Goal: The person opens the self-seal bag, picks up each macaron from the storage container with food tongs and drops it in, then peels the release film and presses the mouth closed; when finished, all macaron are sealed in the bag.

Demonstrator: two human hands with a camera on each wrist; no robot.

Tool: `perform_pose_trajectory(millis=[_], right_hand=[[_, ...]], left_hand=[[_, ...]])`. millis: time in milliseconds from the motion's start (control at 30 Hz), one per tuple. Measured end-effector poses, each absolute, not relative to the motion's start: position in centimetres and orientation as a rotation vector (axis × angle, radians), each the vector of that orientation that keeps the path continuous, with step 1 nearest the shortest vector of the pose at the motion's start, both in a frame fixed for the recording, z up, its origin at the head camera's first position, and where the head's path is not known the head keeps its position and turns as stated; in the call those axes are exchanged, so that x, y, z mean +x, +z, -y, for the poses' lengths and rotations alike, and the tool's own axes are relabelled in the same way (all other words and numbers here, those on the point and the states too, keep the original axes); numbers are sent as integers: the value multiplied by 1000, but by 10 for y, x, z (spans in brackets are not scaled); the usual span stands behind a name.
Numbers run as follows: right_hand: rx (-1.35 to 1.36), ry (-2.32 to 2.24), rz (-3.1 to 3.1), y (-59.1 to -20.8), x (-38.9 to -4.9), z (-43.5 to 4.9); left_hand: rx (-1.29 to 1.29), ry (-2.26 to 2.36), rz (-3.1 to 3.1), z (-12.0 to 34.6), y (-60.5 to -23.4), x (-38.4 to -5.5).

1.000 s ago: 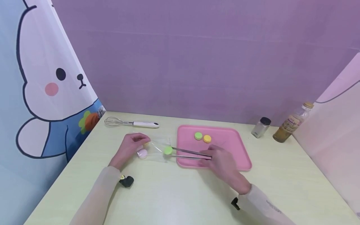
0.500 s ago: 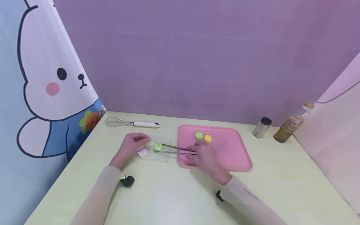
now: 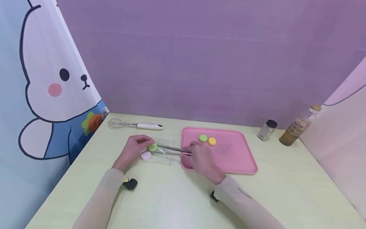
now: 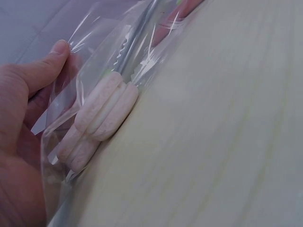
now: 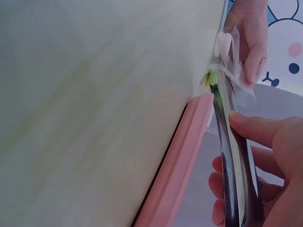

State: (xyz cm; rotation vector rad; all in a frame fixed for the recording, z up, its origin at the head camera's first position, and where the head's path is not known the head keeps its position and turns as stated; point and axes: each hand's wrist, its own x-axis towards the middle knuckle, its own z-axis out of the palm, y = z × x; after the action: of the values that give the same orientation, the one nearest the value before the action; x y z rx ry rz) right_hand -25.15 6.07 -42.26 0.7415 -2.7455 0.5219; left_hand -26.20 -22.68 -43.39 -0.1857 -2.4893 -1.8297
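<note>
My left hand (image 3: 133, 149) pinches the upper side of a clear plastic bag (image 3: 163, 161) lying on the table. Inside the bag, two pale pink macarons (image 4: 106, 106) show side by side in the left wrist view. With my right hand (image 3: 202, 163) I grip metal tongs (image 3: 175, 149), thumb on one arm and fingers round the other. Their toothed tips reach into the bag and hold a green macaron (image 3: 152, 147) close to my left fingertips. A bit of yellow beside the green macaron (image 5: 213, 77) shows in the right wrist view, mostly hidden.
A pink tray (image 3: 243, 160) lies right of the bag, under my right hand. On it sit another green macaron (image 3: 203, 138) and a yellow macaron (image 3: 212, 141). Behind the bag lies a whisk (image 3: 149, 126). A black-lidded jar (image 3: 267, 130) and a corked bottle (image 3: 298, 128) stand back right.
My right hand has moved left with the tongs, carrying the green macaron from the bag's mouth deeper into it. The left hand keeps its place on the bag.
</note>
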Motion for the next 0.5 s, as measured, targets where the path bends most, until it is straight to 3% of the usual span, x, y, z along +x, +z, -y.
perform_pose_trajectory(millis=[200,500], right_hand=[[761,600,2739,-423,-253,-57],[759,642,2753,-422,-252,-55]], left_hand=[[-180,-1829,2479,233,-456,-277],[-217,-1819,2454,234,-460,-279]])
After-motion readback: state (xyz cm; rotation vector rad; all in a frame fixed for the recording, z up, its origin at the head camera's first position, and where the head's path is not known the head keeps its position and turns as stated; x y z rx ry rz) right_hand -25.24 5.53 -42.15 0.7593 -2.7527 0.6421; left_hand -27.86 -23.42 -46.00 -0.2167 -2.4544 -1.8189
